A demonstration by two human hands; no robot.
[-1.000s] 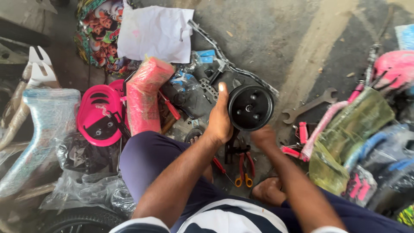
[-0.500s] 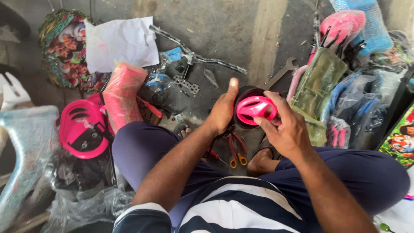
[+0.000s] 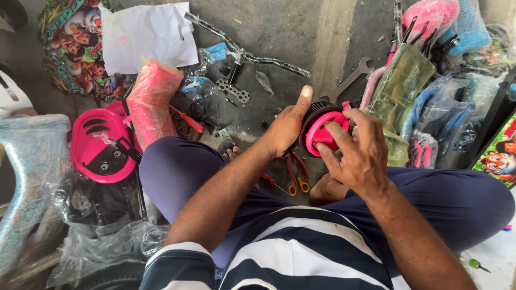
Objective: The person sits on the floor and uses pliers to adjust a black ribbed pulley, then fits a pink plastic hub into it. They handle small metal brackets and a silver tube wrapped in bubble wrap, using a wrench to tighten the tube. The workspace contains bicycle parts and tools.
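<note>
I sit cross-legged on a concrete floor and hold a small black wheel with a pink hub [image 3: 322, 130] up in front of me. My left hand [image 3: 287, 126] grips its left side, thumb raised along the tyre. My right hand [image 3: 357, 153] wraps over the pink hub from the right, fingers pressing on its face. Below the wheel, pliers with orange handles [image 3: 295, 174] lie on the floor between my legs.
A pink plastic seat [image 3: 99, 145] and a pink wrapped part [image 3: 150, 102] lie at left. A black handlebar [image 3: 252, 53], a spanner [image 3: 349, 80], white paper [image 3: 148, 35] and bagged parts [image 3: 408, 91] crowd the floor ahead and right.
The wheel has been turned from its black side to its pink hub side, and my right hand has come up onto the hub. The view shifted right.
</note>
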